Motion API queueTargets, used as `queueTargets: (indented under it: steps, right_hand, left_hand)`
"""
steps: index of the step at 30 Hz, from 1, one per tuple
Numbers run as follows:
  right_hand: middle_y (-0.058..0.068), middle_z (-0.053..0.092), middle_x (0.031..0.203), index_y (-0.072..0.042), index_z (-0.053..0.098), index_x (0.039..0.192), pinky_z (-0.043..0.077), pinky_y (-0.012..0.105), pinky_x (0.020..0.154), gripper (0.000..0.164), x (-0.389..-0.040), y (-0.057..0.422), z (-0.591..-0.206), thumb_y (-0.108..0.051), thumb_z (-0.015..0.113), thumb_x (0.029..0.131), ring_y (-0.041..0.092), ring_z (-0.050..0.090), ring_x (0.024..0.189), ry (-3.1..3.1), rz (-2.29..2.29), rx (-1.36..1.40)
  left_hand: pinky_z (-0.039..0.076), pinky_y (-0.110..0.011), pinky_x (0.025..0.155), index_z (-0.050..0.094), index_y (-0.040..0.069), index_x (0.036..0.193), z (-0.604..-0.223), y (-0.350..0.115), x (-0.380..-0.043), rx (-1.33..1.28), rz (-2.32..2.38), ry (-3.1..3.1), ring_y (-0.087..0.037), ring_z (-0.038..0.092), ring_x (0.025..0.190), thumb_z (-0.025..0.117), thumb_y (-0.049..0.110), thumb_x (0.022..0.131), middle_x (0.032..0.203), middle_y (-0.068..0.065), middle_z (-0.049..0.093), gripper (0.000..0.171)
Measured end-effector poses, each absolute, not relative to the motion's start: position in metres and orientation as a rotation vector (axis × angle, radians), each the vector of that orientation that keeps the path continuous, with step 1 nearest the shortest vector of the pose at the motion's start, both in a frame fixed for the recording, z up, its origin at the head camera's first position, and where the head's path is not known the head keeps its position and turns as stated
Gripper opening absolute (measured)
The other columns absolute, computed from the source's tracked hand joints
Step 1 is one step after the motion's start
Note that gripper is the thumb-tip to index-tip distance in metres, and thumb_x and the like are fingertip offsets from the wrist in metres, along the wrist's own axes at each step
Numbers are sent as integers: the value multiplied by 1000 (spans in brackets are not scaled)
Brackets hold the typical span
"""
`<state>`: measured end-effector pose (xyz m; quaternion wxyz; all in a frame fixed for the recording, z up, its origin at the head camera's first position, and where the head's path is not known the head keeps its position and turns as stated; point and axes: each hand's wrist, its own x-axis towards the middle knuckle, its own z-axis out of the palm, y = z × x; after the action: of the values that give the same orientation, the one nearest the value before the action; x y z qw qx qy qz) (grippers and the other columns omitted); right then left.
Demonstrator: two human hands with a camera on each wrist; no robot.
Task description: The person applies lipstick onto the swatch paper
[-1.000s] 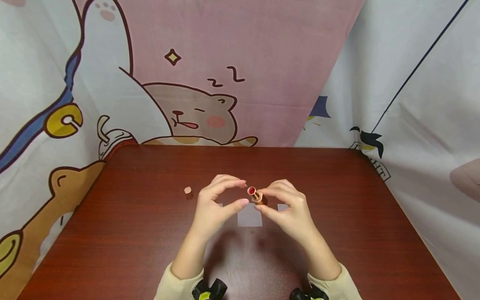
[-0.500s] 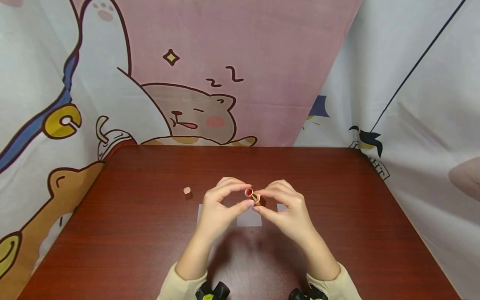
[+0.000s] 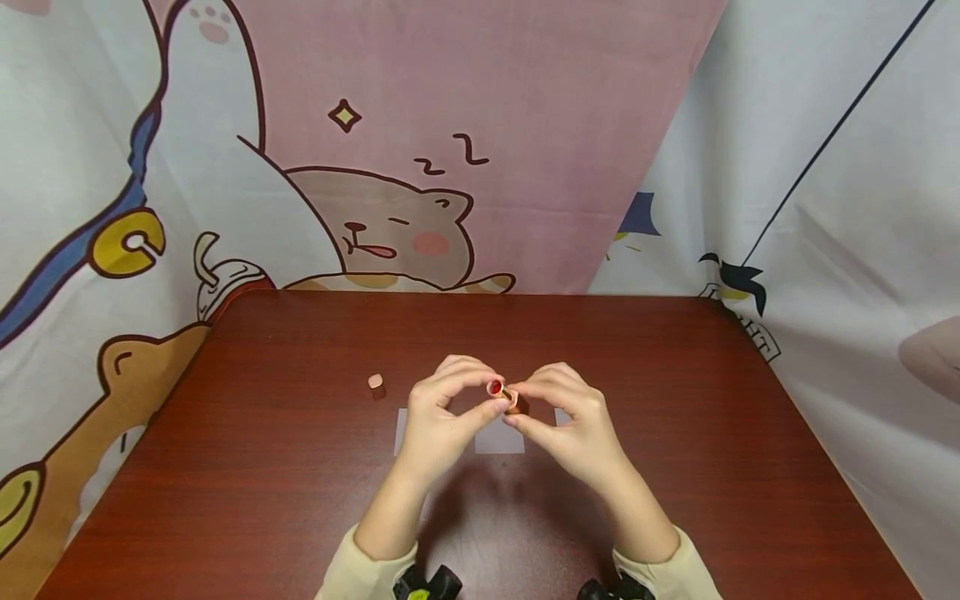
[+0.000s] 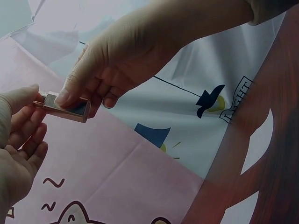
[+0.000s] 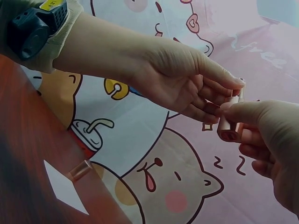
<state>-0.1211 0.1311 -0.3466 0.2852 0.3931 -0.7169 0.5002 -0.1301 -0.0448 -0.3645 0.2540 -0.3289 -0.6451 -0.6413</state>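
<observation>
Both hands hold an uncapped lipstick (image 3: 516, 403) above the middle of the table, its red tip angled up and to the left. My right hand (image 3: 573, 417) pinches the copper-coloured base (image 4: 67, 109) between thumb and fingers. At the slimmer inner tube, the thumb and forefinger of my left hand (image 3: 442, 417) pinch from the other side. The lipstick's cap (image 3: 377, 387) stands apart on the table, left of the hands; it also shows in the right wrist view as a copper-coloured cap (image 5: 81, 170). Fingers partly cover the tube in both wrist views.
A white paper square (image 3: 500, 436) lies on the brown table (image 3: 675, 467) below the hands. Further white pieces show partly behind the left forearm and right hand. A cartoon-printed cloth (image 3: 555, 150) hangs around the table's back and sides.
My left hand has moved right to the lipstick's inner tube and now pinches it. The lipstick has tilted slightly further left. My right hand keeps its hold on the base.
</observation>
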Motion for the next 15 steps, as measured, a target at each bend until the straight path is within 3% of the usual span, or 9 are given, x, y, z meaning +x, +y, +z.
queueTargets:
  steps: [7,15]
  right_hand:
    - [6,67,86,0,73,95,45,24,76,31,-134,138,-371,3,83,66,20,57,83,-1912,1350,1094]
    - [6,67,90,0,72,99,46,25,77,25,-135,139,-372,-13,79,79,21,58,85,-1908,1345,1137]
  left_hand:
    - [47,-33,81,71,-2,88,-365,-45,-131,-914,-1720,-1740,-25,57,91,80,-11,68,86,-9,68,24]
    - [47,-35,82,71,-1,89,-363,-46,-130,-934,-1713,-1741,-24,58,91,80,-6,71,87,-7,68,21]
